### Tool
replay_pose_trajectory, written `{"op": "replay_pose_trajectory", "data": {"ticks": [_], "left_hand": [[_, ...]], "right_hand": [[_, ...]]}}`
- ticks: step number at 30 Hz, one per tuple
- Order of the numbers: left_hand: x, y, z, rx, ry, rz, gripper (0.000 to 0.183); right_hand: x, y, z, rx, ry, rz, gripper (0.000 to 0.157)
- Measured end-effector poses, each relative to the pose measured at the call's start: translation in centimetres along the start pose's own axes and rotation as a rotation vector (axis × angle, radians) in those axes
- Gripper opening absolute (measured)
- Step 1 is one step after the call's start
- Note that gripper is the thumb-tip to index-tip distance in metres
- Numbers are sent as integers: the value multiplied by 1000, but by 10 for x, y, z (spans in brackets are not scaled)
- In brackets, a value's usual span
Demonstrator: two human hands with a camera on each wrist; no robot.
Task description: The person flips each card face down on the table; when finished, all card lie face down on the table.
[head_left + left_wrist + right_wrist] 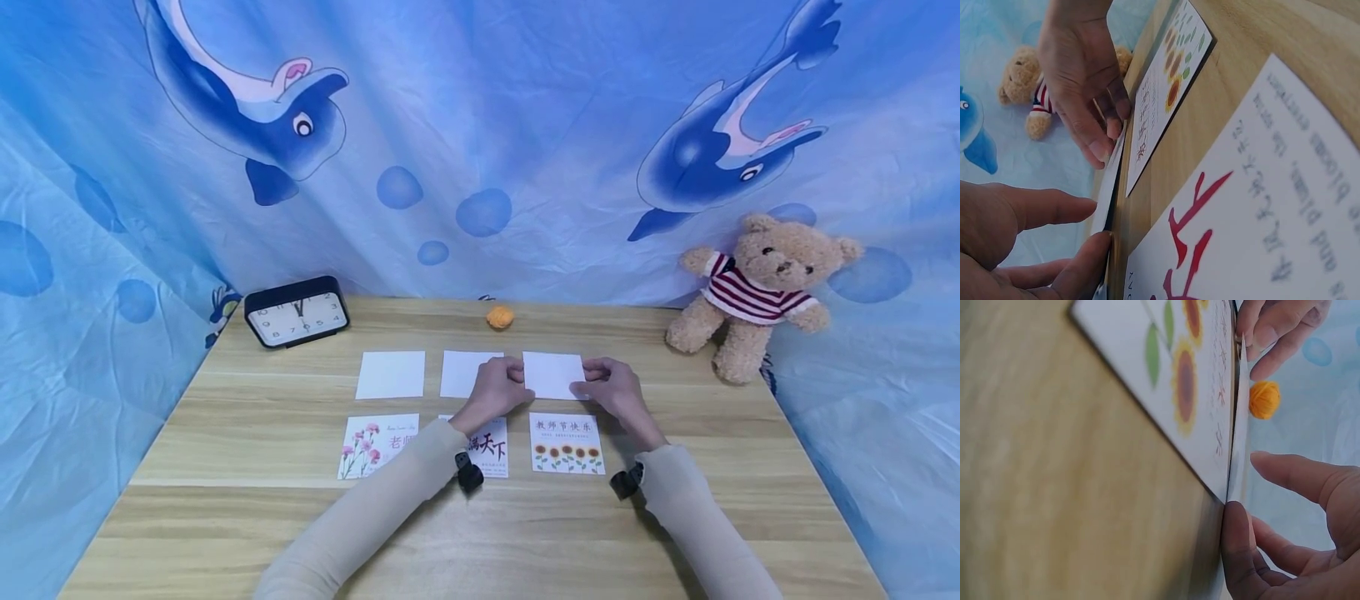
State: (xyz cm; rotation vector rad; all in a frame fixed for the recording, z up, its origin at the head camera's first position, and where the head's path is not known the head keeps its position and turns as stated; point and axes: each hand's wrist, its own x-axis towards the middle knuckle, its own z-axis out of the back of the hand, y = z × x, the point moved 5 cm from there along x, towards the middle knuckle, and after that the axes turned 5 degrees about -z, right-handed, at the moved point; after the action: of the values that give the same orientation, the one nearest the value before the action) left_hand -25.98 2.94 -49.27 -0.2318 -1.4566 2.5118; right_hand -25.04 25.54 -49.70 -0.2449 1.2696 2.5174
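My left hand (pixel 495 389) holds the left edge of a blank white card (pixel 553 376), thumb at its near left corner. At the opposite edge, my right hand (pixel 615 390) grips the same card, its thumb over the near right corner. The right wrist view shows this card (pixel 1241 425) nearly edge-on between both hands. Two more blank cards, one at the far left (pixel 390 374) and a middle card (pixel 461 374) partly behind my left hand, complete that row. Nearer lies a sunflower card (pixel 567 443), beside a card with red lettering (pixel 487 447), partly covered by my left arm.
A pink-flower card (pixel 363 446) lies at the near left. Behind the cards are a black-framed clock (pixel 297 312), an orange yarn ball (pixel 500 317) and a teddy bear (pixel 757 287) in a striped shirt. Blue dolphin-print cloth (pixel 450 125) surrounds the wooden table (pixel 480 550).
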Motion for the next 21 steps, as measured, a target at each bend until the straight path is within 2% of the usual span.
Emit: {"op": "replay_pose_trajectory", "data": {"ticks": [4, 11, 21], "left_hand": [[0, -2, 2, -11, 5, -15, 60], [-6, -11, 10, -65, 5, -77, 61], [-20, -12, 35, -92, -20, -82, 56]], "right_hand": [[-2, 2, 0, -5, 8, 5, 57], [-9, 7, 0, -17, 8, -4, 56], [-21, 28, -11, -40, 28, 89, 53]]}}
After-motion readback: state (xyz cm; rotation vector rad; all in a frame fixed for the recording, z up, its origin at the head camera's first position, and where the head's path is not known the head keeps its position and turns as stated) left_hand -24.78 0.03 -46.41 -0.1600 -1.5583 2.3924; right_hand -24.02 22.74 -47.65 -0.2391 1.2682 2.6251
